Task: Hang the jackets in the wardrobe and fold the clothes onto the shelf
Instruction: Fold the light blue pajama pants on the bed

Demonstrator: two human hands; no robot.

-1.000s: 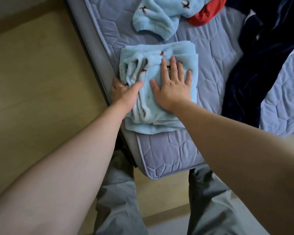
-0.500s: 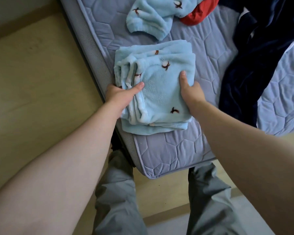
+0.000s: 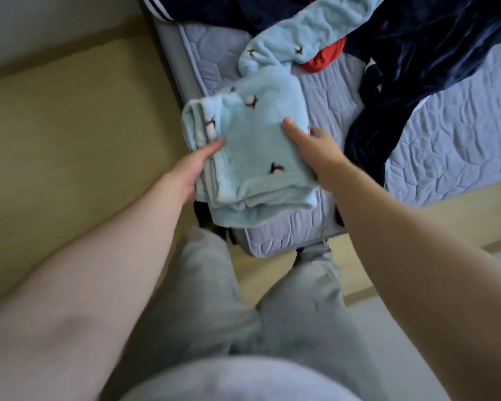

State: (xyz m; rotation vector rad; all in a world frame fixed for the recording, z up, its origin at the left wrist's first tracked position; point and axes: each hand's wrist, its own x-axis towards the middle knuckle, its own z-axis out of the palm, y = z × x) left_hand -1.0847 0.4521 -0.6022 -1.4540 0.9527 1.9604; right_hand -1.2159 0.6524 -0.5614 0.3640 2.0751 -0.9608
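Observation:
A folded light-blue fleece garment [image 3: 255, 146] with small dark bird prints is held just above the corner of the mattress [image 3: 446, 134]. My left hand [image 3: 188, 172] grips its left edge, thumb on top and fingers hidden underneath. My right hand [image 3: 315, 146] grips its right edge the same way. A second light-blue fleece piece [image 3: 295, 39] with the same print lies unfolded farther back on the bed. A dark navy jacket [image 3: 411, 68] sprawls across the right and back of the mattress.
A red cloth [image 3: 324, 57] pokes out between the blue fleece and the navy jacket. Beige floor [image 3: 70, 125] runs along the left of the bed. My grey-trousered legs [image 3: 272, 299] stand at the mattress corner.
My right hand moved from pressing flat on the folded fleece to gripping its right edge. Both hands have raised the bundle and drawn it toward the mattress corner; the camera tilted down.

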